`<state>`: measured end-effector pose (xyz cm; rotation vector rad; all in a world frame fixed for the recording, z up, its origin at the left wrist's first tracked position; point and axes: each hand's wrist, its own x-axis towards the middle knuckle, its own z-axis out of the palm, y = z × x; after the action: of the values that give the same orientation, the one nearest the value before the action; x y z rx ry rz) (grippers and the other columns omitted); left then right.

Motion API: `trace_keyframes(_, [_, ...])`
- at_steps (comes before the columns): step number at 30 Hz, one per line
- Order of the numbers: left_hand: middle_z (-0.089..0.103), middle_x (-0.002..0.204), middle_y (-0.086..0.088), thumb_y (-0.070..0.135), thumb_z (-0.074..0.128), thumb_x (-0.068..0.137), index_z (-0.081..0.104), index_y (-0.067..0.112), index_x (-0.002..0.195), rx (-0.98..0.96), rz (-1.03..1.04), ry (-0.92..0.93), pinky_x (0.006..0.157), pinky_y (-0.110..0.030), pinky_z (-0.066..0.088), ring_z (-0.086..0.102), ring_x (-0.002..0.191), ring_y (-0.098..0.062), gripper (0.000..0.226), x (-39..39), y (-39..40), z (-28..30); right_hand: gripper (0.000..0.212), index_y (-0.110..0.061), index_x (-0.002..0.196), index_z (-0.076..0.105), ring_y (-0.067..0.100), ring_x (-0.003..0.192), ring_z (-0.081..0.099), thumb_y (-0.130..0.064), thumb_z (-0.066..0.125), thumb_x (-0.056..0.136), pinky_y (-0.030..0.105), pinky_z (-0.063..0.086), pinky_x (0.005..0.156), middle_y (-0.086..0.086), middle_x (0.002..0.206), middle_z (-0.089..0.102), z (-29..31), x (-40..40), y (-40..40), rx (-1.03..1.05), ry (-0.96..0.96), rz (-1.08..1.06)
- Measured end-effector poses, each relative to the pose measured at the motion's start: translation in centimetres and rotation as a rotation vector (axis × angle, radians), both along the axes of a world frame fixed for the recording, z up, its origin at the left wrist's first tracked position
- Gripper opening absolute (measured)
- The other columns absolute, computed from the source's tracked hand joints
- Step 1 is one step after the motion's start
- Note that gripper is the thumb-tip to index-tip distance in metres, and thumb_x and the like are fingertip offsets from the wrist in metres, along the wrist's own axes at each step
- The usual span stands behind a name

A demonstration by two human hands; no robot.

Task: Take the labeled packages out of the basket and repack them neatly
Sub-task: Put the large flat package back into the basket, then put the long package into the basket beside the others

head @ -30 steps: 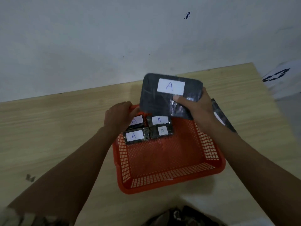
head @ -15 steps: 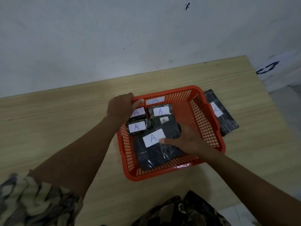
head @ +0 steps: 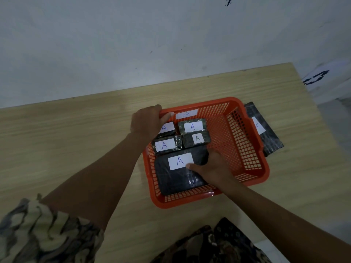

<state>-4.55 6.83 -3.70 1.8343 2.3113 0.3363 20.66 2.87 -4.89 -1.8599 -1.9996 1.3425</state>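
An orange mesh basket [head: 247,149] sits on the wooden table. Several small dark packages with white "A" labels [head: 192,127] lie in its far left part. A large flat black package labelled "A" [head: 176,177] lies in the near left part. My right hand [head: 210,168] rests on that large package, fingers on its label edge and right side. My left hand [head: 147,121] grips the basket's far left rim, partly covering one small package. Another flat black labelled package [head: 266,137] lies on the table just right of the basket.
The table [head: 66,139] stands against a pale wall. Its right edge is close to the outside package. A patterned sleeve and clothing show at the bottom of the view.
A second ago my right hand held the large package up above the basket. It has since brought it down flat into the basket's near left part. My left hand stayed on the rim.
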Motion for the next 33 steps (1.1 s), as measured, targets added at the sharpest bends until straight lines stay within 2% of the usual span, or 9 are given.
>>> trace_keyframes(5, [0.063, 0.073, -0.002, 0.068, 0.036, 0.093, 0.059, 0.014, 0.087, -0.014, -0.01, 0.03, 0.066, -0.035, 0.049, 0.061, 0.067, -0.025, 0.058, 0.3, -0.1, 0.1, 0.067, -0.025, 0.116, 0.063, 0.014, 0.101, 0.066, -0.061, 0.081, 0.063, 0.031, 0.053, 0.086, -0.006, 0.114, 0.07, 0.5, 0.2, 0.3, -0.029, -0.068, 0.041])
trace_keyframes(8, [0.068, 0.082, -0.009, 0.065, 0.035, 0.095, 0.063, 0.01, 0.093, 0.033, -0.054, 0.138, 0.075, -0.039, 0.049, 0.062, 0.079, -0.028, 0.062, 0.6, -0.1, 0.4, 0.059, -0.035, 0.113, 0.063, 0.006, 0.091, 0.065, -0.075, 0.063, 0.07, 0.025, 0.05, 0.069, -0.021, 0.097, 0.066, 2.2, 0.8, 1.6, 0.127, -0.159, 0.109])
trace_keyframes(11, [0.071, 0.094, -0.011, 0.066, 0.036, 0.093, 0.066, 0.009, 0.102, 0.081, -0.086, 0.172, 0.083, -0.042, 0.046, 0.062, 0.092, -0.03, 0.064, 1.6, 1.3, 1.3, 0.037, -0.032, 0.092, 0.066, -0.001, 0.073, 0.062, -0.066, 0.053, 0.084, 0.019, 0.043, 0.058, -0.021, 0.076, 0.062, 4.4, 1.8, 3.9, 0.357, -0.138, 0.049])
trace_keyframes(18, [0.069, 0.112, -0.011, 0.065, 0.04, 0.093, 0.062, 0.013, 0.12, 0.015, -0.243, 0.001, 0.083, -0.042, 0.047, 0.061, 0.104, -0.031, 0.062, 6.3, 6.4, 1.9, 0.022, -0.018, 0.104, 0.07, 0.013, 0.088, 0.062, -0.033, 0.059, 0.094, 0.025, 0.048, 0.076, -0.002, 0.096, 0.068, 6.6, 6.7, 10.3, 0.602, 0.022, -0.343])
trace_keyframes(21, [0.068, 0.11, -0.01, 0.064, 0.04, 0.093, 0.062, 0.014, 0.121, -0.034, -0.29, -0.06, 0.08, -0.04, 0.05, 0.063, 0.098, -0.03, 0.061, 8.0, 7.7, 1.3, 0.021, -0.014, 0.106, 0.071, 0.02, 0.095, 0.063, -0.026, 0.062, 0.093, 0.027, 0.045, 0.081, 0.005, 0.102, 0.068, 5.3, 10.1, 12.3, 0.54, -0.029, -0.428])
trace_keyframes(24, [0.068, 0.089, -0.007, 0.061, 0.038, 0.096, 0.063, 0.015, 0.106, -0.047, -0.303, -0.04, 0.065, -0.035, 0.047, 0.063, 0.078, -0.029, 0.053, 9.0, 8.3, 0.5, 0.036, -0.008, 0.121, 0.067, 0.027, 0.11, 0.06, -0.03, 0.065, 0.093, 0.033, 0.045, 0.09, 0.013, 0.117, 0.065, 3.3, 13.1, 13.5, 0.338, -0.132, -0.406])
trace_keyframes(28, [0.057, 0.063, -0.004, 0.062, 0.036, 0.095, 0.061, 0.013, 0.087, -0.006, -0.263, 0.061, 0.055, -0.031, 0.04, 0.06, 0.057, -0.031, 0.056, 9.4, 8.3, -0.1, 0.029, -0.014, 0.101, 0.069, 0.026, 0.09, 0.065, -0.04, 0.066, 0.088, 0.035, 0.051, 0.078, 0.002, 0.092, 0.067, 1.4, 14.7, 14.0, 0.196, -0.215, -0.266])
trace_keyframes(31, [0.057, 0.061, -0.003, 0.066, 0.031, 0.094, 0.059, 0.015, 0.084, -0.039, -0.26, 0.107, 0.055, -0.031, 0.041, 0.058, 0.055, -0.029, 0.059, 9.2, 8.4, -0.3, 0.035, -0.015, 0.107, 0.065, 0.026, 0.091, 0.065, -0.042, 0.067, 0.085, 0.044, 0.053, 0.083, 0.005, 0.1, 0.069, 0.5, 14.9, 14.4, 0.154, -0.233, -0.262])
trace_keyframes(33, [0.054, 0.06, -0.001, 0.068, 0.028, 0.094, 0.056, 0.016, 0.082, -0.043, -0.26, 0.134, 0.055, -0.031, 0.036, 0.056, 0.054, -0.028, 0.059, 9.2, 8.5, -0.4, 0.046, -0.015, 0.118, 0.056, 0.027, 0.096, 0.063, -0.04, 0.071, 0.084, 0.04, 0.051, 0.086, 0.007, 0.11, 0.068, 0.2, 15.0, 14.6, 0.105, -0.206, -0.298])
